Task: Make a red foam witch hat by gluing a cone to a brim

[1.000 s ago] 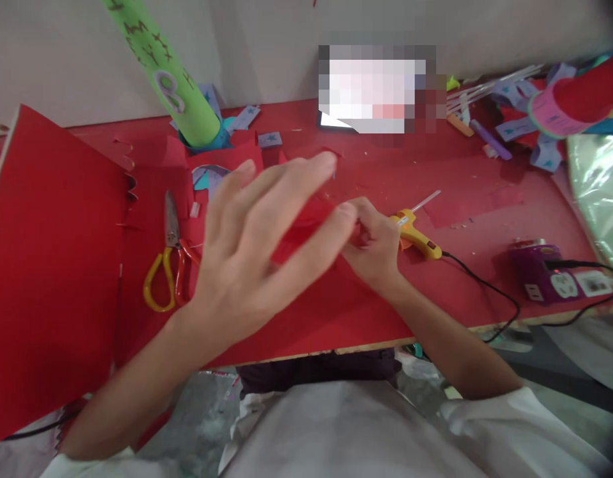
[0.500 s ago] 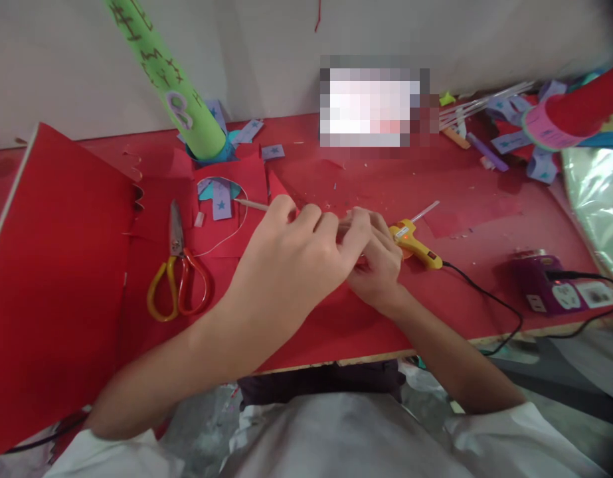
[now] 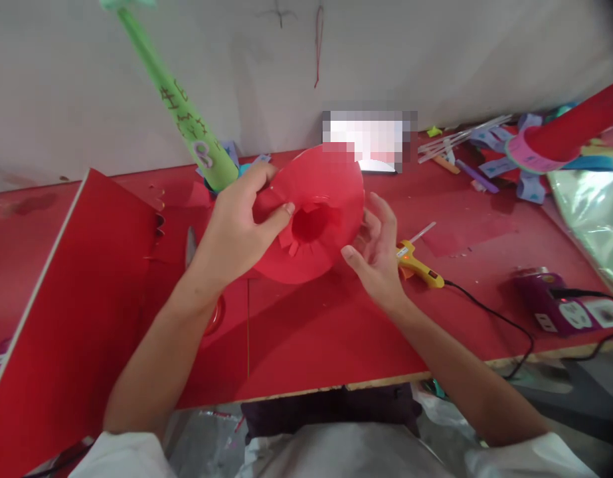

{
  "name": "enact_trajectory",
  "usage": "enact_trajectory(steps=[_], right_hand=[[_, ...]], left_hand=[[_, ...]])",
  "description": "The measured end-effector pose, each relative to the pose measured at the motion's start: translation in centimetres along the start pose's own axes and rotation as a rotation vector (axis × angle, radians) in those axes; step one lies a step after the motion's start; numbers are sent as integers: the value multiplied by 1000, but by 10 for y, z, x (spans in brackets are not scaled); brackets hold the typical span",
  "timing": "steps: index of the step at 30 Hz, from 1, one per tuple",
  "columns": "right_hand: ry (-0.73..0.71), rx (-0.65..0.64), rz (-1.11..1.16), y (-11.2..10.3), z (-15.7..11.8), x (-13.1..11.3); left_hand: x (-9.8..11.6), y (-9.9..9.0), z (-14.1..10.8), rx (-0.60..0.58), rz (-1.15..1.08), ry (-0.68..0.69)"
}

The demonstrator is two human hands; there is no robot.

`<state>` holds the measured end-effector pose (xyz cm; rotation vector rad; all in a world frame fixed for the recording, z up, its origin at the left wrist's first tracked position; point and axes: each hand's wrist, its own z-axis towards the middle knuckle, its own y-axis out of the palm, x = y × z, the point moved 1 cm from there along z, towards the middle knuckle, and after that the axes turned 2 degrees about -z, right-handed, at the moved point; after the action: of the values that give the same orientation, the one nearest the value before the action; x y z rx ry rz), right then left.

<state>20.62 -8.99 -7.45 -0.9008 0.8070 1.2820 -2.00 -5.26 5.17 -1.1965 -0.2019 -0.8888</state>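
A round red paper piece (image 3: 331, 182) with a hole and small cut tabs around it is held up over the red table. My left hand (image 3: 241, 229) grips its left side, the thumb lying near the hole. At the right edge of the disc is my right hand (image 3: 376, 255), thumb and fingers apart; whether its fingertips touch the paper is unclear. A yellow glue gun (image 3: 418, 265) lies just right of my right hand. Scissors (image 3: 215, 315) are mostly hidden behind my left hand and wrist.
A green lettered tube (image 3: 196, 136) stands at the back left, and a big red board (image 3: 82, 305) rises on the left. To the right are a purple power socket (image 3: 555, 302) with cables, a red tube with a pink band (image 3: 528, 151), and silvery sheeting (image 3: 592, 212).
My hands, earlier close together, have moved apart. The red paper disc now shows between them, and my right hand has opened. The view has shifted, showing more wall.
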Motion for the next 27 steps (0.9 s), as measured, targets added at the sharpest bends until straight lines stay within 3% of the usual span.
enact_trajectory(steps=[3, 6, 10, 16, 27], right_hand=[[23, -38, 99, 2, 2, 4], [-1, 100, 21, -3, 3, 4], [-53, 264, -191, -13, 3, -1], [54, 245, -253, -14, 2, -10], [278, 158, 56, -3, -2, -7]], left_hand=[[-1, 5, 0, -26, -117, 7], [5, 11, -3, -56, -184, 39], [9, 19, -9, -122, -105, -9], [11, 26, -11, -215, -25, -131], [3, 12, -7, -232, -36, -115]])
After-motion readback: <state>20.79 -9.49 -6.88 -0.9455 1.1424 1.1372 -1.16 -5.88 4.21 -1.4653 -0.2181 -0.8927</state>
